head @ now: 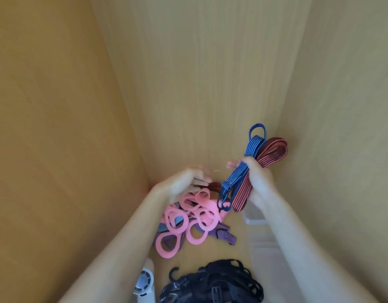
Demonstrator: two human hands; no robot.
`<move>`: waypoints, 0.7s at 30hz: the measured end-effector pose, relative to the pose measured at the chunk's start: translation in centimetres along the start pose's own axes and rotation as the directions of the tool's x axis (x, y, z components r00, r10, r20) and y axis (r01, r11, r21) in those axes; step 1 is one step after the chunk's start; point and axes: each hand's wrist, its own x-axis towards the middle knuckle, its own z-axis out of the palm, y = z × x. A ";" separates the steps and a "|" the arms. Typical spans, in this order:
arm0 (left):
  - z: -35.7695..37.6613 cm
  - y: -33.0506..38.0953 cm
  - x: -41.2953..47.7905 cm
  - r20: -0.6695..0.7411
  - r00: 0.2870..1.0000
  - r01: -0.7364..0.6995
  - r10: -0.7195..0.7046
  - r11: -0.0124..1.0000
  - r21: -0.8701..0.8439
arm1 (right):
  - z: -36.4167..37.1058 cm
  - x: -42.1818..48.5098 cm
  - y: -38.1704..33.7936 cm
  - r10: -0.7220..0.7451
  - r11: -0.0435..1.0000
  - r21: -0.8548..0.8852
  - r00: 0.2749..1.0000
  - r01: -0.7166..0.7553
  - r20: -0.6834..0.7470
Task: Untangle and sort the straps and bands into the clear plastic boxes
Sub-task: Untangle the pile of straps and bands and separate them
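Note:
My right hand (257, 182) grips a bundle of two folded bungee cords, a blue striped one (253, 147) and a red striped one (272, 150), lifted above the shelf floor. Their black hooks (224, 204) dangle below the hand. My left hand (184, 182) hovers with relaxed fingers just left of the bundle, above a heap of pink rubber bands (188, 219) tangled with purple straps (223, 235). A clear plastic box (263, 243) sits under my right forearm, partly hidden by it.
A black elastic net with hooks (212, 283) lies at the bottom edge. A small white fan-like device (143, 283) sits to its left. Wooden cabinet walls (188, 84) close in on the left, back and right.

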 end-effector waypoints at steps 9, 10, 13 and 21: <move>1.5 -12.8 3.6 -0.213 0.977 0.080 0.030 0.869 0.488 | -4.8 -0.7 0.0 -0.014 0.999 0.032 0.997 0.017 -0.073; 2.6 -13.7 3.6 -0.151 0.987 0.049 0.057 0.787 0.615 | -5.1 -1.0 0.4 -0.008 1.000 0.030 0.998 0.010 -0.069; 5.5 -15.8 4.2 0.059 0.981 -0.140 0.184 0.466 0.873 | -5.6 -2.1 1.5 0.017 0.999 0.032 0.998 -0.015 -0.055; 7.6 -19.6 8.3 0.111 0.974 -0.129 0.199 0.084 0.988 | -9.2 -4.3 4.0 0.072 0.997 0.011 0.994 -0.071 -0.082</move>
